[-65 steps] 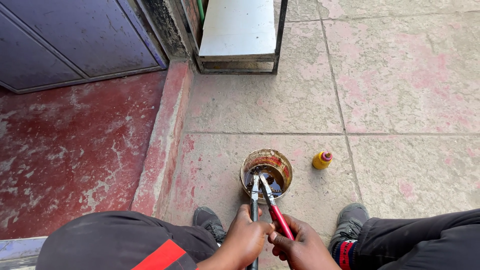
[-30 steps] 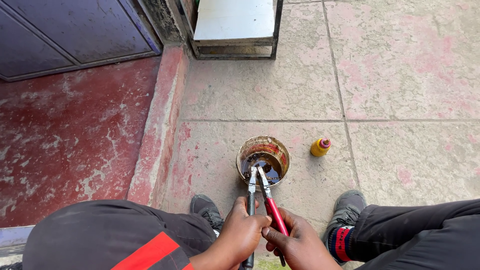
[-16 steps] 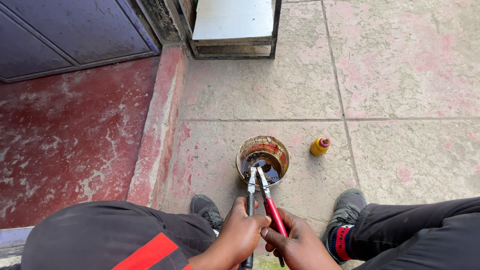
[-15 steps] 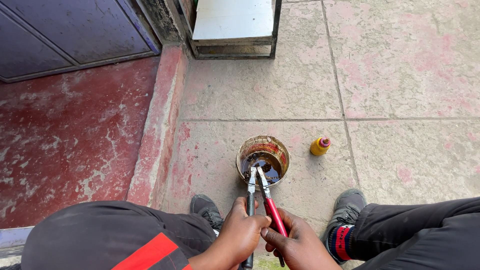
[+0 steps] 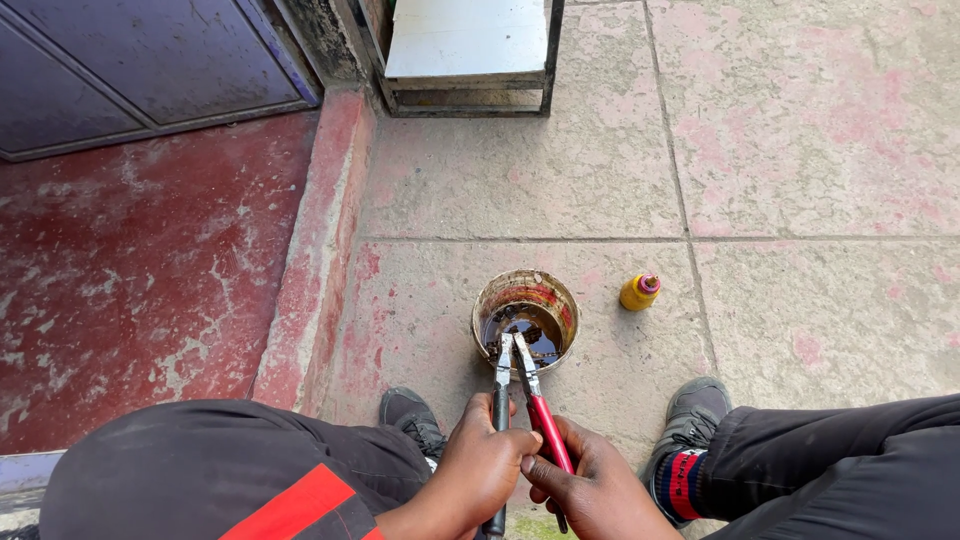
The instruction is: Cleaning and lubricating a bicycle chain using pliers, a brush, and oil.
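Observation:
A round rusty tin (image 5: 527, 316) stands on the paving between my feet, holding dark liquid and some small metal parts. My left hand (image 5: 478, 470) grips a black-handled pair of pliers (image 5: 500, 380), and my right hand (image 5: 590, 490) grips a red-handled pair of pliers (image 5: 537, 400). Both tools' jaws reach over the tin's near rim into the liquid, side by side. What the jaws hold is too small to tell.
A small yellow bottle with a red cap (image 5: 640, 291) stands to the right of the tin. A raised red kerb (image 5: 310, 260) runs along the left. A white-topped metal-framed stand (image 5: 465, 55) is at the back. My shoes (image 5: 690, 420) flank the tin.
The view has shifted slightly. Both hands and both pliers stay at the tin, with their jaws still in the liquid.

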